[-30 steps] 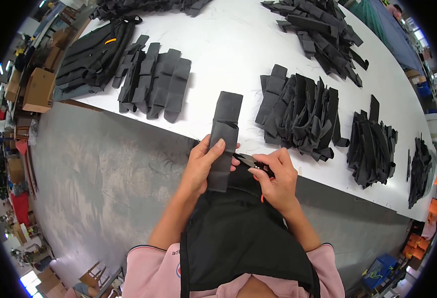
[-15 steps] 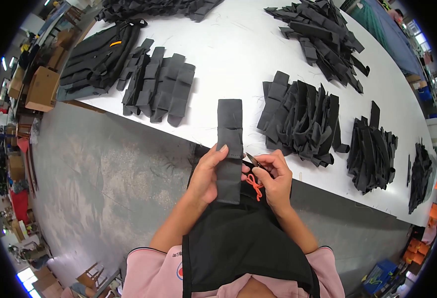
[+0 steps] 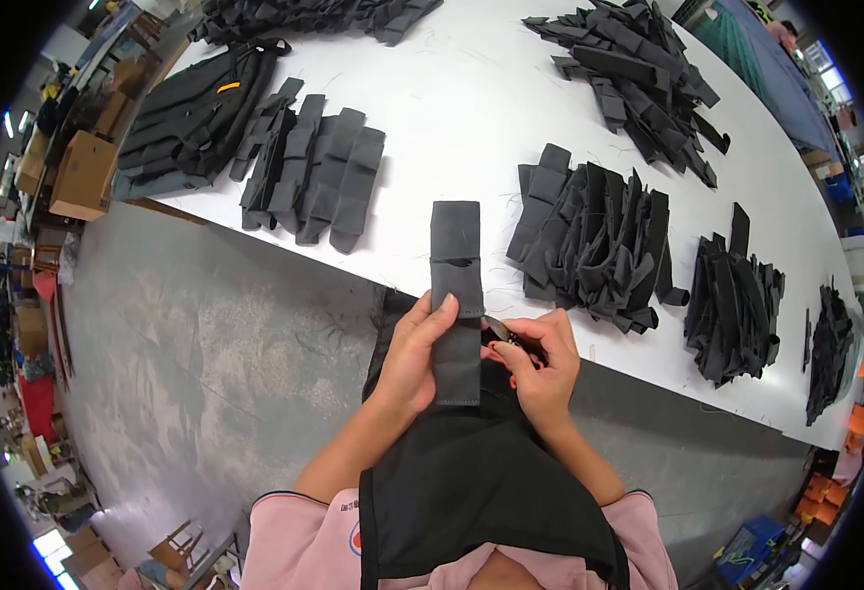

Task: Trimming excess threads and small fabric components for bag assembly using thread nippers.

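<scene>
A long dark grey fabric strip (image 3: 456, 236), folded into stitched sections, stands upright in the picture, its far end over the white table's near edge. My left hand (image 3: 412, 346) is closed on it from the left side, thumb pressed flat on top and the other fingers underneath. Just right of the strip, my right hand (image 3: 548, 369) grips small thread snips (image 3: 498, 328). Their blades point at the strip's right edge, by a stitched seam. Part of an orange cord shows by the right fingers, which hide the handle of the snips.
On the white table (image 3: 452, 118) lie piles of grey strips, one left (image 3: 319, 177), one right (image 3: 594, 241) and several more farther off. A black backpack (image 3: 196, 123) rests at the far left. Loose threads are scattered about. Cardboard boxes (image 3: 83, 177) stand on the left floor.
The snips have turned slightly and come closer to the strip's right edge. My right hand has curled more round them, covering much of the orange cord's bow. The left hand keeps its hold.
</scene>
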Tool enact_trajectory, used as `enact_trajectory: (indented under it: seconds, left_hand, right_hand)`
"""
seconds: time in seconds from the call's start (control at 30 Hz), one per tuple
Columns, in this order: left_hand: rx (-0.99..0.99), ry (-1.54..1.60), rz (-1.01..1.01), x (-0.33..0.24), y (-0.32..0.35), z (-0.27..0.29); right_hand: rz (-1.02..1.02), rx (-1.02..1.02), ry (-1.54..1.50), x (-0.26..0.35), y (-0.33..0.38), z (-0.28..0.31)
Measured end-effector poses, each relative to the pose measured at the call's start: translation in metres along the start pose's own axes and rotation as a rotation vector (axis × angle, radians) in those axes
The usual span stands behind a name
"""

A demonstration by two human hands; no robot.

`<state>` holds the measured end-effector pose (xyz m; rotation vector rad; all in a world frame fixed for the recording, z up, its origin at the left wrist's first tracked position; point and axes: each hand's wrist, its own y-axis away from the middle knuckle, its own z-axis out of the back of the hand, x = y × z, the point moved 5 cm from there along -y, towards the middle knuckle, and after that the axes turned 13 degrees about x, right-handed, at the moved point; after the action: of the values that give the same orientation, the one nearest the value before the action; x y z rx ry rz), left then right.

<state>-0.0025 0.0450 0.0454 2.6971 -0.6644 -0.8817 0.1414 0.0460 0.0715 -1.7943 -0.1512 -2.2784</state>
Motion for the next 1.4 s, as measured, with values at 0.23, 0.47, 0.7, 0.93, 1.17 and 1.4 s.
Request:
enact_trajectory:
  seconds: [0.23, 0.47, 0.7, 0.93, 1.17, 1.4]
  left_hand:
    - [-0.104, -0.181, -0.093, -0.009, 0.004, -0.003]
    - [-0.084, -0.250, -0.082, -0.012, 0.004, -0.002]
    - [-0.055, -0.197, -0.039, -0.008, 0.001, 0.001]
    - [0.052, -0.324, -0.063, -0.013, 0.000, 0.003]
    - [0.122, -0.326, -0.051, -0.008, 0.002, -0.006]
    - [0.110, -0.344, -0.032, -0.009, 0.005, -0.006]
  right_hand:
    - [0.205, 0.063, 0.508, 0.035, -0.018, 0.007]
    - [0.314, 0.104, 0.702, 0.037, -0.019, 0.000]
    - [0.285, 0.002, 0.487, 0.032, -0.012, 0.009]
    - [0.136, 0.004, 0.244, 0.028, -0.016, 0.027]
    - [0.208, -0.053, 0.395, 0.027, -0.038, 0.020]
    - [0.321, -0.069, 0.653, 0.032, -0.040, 0.016]
